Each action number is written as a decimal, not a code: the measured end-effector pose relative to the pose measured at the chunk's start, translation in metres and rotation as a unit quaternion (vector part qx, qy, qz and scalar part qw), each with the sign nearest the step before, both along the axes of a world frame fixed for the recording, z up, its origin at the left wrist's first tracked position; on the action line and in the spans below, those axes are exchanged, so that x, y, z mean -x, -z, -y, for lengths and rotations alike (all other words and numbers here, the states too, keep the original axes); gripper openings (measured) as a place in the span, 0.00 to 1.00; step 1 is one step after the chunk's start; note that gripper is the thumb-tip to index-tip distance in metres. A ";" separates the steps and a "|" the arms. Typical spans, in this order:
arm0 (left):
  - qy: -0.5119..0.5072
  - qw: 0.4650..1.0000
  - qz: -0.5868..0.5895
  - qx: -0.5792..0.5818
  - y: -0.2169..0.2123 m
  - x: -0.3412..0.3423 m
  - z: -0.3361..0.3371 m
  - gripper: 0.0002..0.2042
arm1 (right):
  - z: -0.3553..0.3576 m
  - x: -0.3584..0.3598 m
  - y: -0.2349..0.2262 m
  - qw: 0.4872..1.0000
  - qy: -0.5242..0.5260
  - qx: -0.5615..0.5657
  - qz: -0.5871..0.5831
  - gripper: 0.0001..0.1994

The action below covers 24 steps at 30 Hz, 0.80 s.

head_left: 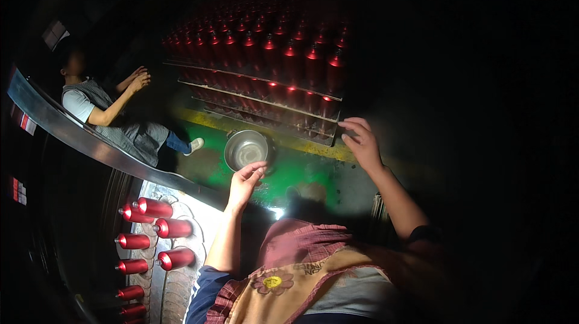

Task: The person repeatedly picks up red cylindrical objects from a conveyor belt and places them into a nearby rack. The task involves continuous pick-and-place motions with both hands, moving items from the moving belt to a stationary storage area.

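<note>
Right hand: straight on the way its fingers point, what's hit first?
Probably the near right corner of the tiered rack of red bottles, just left of the right hand in the picture; depth is unclear.

1 co-worker (110, 116), seemingly seated in gloom; yellow floor stripe (217, 122).

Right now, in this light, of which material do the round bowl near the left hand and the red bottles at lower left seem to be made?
The round bowl looks like bare metal: silver-grey, dull, with a thin, brighter rim.
The red bottles have a smooth, glossy red finish with sharp highlights; perhaps coated metal, but coloured glass or plastic cannot be excluded.
</note>
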State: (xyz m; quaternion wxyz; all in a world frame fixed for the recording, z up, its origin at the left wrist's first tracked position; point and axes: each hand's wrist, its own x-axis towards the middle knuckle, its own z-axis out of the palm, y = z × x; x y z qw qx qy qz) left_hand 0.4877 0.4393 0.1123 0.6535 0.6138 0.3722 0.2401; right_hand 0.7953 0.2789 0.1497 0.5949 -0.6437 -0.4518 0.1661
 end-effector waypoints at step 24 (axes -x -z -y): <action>0.004 0.843 -0.103 -0.528 -0.038 -0.281 -0.210 0.25 | -0.128 -0.184 0.019 0.975 0.094 0.055 0.193 0.22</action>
